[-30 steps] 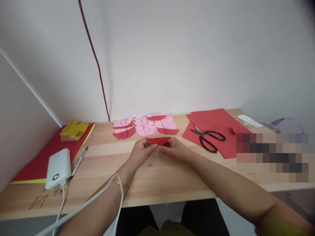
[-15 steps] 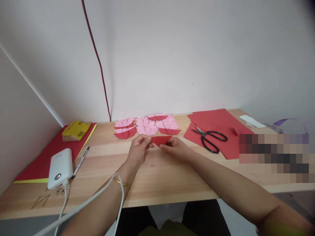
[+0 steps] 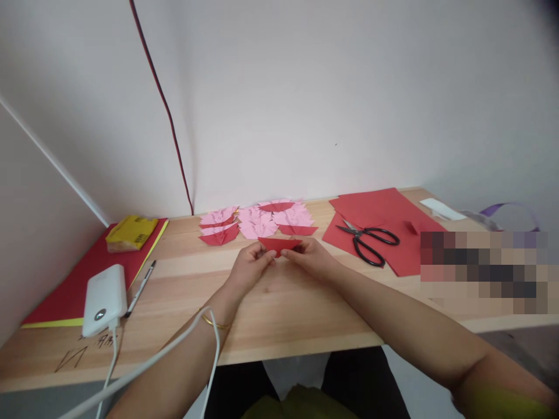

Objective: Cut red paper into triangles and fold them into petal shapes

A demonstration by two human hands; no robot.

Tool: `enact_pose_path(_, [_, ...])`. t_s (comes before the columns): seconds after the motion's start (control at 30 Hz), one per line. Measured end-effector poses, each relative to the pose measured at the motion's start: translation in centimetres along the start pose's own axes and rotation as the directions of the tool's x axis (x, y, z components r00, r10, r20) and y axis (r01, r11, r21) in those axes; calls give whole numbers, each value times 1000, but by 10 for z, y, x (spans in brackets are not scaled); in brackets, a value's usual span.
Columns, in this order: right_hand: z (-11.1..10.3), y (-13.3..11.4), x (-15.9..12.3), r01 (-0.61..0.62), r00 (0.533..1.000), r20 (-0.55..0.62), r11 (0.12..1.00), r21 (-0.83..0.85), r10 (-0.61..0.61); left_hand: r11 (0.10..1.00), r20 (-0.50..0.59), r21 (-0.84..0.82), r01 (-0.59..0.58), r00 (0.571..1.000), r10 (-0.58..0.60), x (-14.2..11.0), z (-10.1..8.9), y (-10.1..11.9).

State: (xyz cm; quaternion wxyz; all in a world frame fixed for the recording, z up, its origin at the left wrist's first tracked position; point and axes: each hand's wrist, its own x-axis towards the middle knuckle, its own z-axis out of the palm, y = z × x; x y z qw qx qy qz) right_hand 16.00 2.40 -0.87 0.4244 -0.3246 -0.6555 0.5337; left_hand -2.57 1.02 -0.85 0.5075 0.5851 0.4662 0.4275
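A small folded piece of red paper (image 3: 279, 245) is held just above the table, its long straight edge uppermost. My left hand (image 3: 253, 265) pinches its left side, thumb in front and fingers behind. On the other side my right hand (image 3: 312, 256) grips it the same way, the two thumb tips close together near the middle. Beyond my hands lie several pink folded paper pieces (image 3: 255, 224) with jagged edges, and several red folded pieces (image 3: 220, 234) among them.
Black-handled scissors (image 3: 367, 238) rest on red paper sheets (image 3: 402, 256) to the right. On the left are a white power bank (image 3: 105, 297) with a cable, a pen (image 3: 142, 288), and a yellow packet (image 3: 132, 233) on red sheets. The white cable crosses my left forearm.
My left thumb has moved inward, toward the middle of the red paper, next to my right thumb. The paper sits slightly further left in my fingers, and the view has shifted a little.
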Motion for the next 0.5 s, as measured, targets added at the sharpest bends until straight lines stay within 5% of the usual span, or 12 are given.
enact_pose_path(0.27, [1,-4,-2,3,1000,15,998,-64,-2,979,25,198,-52,999,48,-3,1,8])
enact_pose_path(0.5, [-9,-1,3,-102,985,-152,987,-121,83,926,36,355,-131,991,126,-2,-4,13])
